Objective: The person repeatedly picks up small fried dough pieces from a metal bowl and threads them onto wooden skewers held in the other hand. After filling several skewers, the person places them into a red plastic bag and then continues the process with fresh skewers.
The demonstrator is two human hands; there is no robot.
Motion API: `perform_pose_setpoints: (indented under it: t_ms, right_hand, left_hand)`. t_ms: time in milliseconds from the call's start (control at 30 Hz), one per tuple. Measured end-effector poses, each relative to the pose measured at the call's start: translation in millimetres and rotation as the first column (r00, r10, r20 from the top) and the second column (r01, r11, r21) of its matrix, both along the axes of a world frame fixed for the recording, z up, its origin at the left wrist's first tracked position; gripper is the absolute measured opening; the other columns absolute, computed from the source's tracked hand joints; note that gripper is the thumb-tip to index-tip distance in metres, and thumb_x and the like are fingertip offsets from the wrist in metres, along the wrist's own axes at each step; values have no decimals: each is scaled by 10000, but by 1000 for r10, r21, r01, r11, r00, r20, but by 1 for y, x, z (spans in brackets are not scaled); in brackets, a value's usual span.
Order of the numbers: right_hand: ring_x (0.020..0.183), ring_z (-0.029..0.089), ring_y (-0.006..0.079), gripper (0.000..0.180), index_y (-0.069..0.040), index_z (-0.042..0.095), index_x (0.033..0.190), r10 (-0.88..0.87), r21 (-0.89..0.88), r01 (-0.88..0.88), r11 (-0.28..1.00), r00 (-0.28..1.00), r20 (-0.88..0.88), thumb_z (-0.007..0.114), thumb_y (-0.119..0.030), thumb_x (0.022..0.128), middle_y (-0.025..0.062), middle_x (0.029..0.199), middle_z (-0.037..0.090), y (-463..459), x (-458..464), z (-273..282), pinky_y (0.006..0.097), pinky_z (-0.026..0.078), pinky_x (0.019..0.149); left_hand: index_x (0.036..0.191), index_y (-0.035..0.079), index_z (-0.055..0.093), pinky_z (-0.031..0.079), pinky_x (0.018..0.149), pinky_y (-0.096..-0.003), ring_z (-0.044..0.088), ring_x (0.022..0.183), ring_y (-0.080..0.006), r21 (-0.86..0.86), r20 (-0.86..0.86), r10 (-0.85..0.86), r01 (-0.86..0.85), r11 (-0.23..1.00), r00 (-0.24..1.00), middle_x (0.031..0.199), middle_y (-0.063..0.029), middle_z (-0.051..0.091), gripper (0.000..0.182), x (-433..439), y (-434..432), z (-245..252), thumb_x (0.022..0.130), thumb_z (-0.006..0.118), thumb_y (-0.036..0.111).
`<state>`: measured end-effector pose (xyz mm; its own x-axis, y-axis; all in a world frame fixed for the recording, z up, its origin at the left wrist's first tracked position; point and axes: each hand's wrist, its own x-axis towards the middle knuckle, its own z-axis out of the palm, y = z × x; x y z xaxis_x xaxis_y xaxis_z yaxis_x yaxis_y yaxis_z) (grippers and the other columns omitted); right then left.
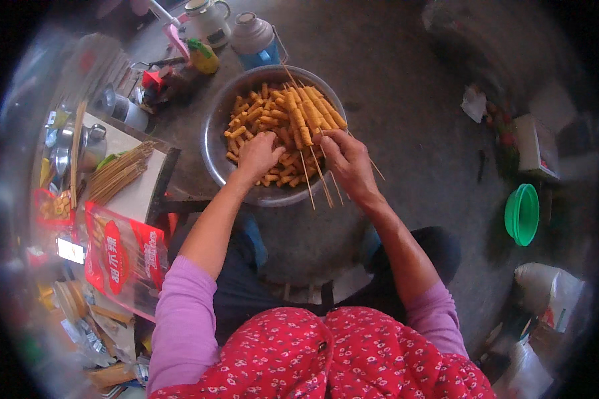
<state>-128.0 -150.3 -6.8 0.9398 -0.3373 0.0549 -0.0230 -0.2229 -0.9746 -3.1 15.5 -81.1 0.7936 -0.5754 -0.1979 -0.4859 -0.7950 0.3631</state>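
Note:
Before me is a large metal basin (208, 144) heaped with short, golden-brown food rolls (257, 112). Several filled skewers (307, 112) lie side by side over its right part, their bare stick ends hanging past the near rim. My left hand (260, 153) reaches into the loose rolls, fingers curled down; whether it grips one is hidden. At the near ends of the filled skewers, my right hand (343, 153) has thumb and forefinger pinched on a thin wooden skewer (335, 185), its tip pointing up to the left.
Left of the basin, a bundle of bare skewers (122, 172) lies on a pale board (152, 187), near a red printed plastic bag (125, 254). A blue-and-grey thermos (254, 40) stands behind the basin. A green plastic basin (521, 214) is at far right.

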Motion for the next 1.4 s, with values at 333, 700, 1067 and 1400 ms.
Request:
perform_pose_setpoints:
  t_ms: [333,700,1067,1400]
  right_hand:
    - [708,564,172,244,13,602,975,55,-1,-55,998,995,-85,495,-196,910,113,769,592,-3,-6,4,303,449,655]
    - [696,543,103,221,1,620,961,102,-38,-107,994,988,-114,484,-170,926,52,748,600,9,-15,14,253,448,648]
    - [648,552,134,190,-3,602,996,175,-92,-192,977,971,-162,503,-147,920,83,718,593,18,-22,17,276,450,606]
    - [725,648,226,197,-8,598,1002,185,-113,-204,972,969,-162,518,-168,921,151,798,650,18,-20,18,311,473,651]
  left_hand:
    - [1112,65,534,478,735,-438,607,831,-322,195,-186,-103,140,971,977,948,-145,604,340,13,-1,8,842,577,266]
    - [1181,114,494,543,669,-255,638,836,-135,-611,-782,-343,-749,256,520,1030,-75,613,232,28,-2,79,965,430,169]
    - [1118,96,524,550,722,-294,637,890,-190,-631,-720,-321,-773,-65,615,981,-87,626,196,49,-8,71,931,511,155]
    - [1053,89,580,548,742,-300,645,841,-175,-601,-717,-349,-789,-130,604,913,-75,645,159,52,-6,67,910,549,151]
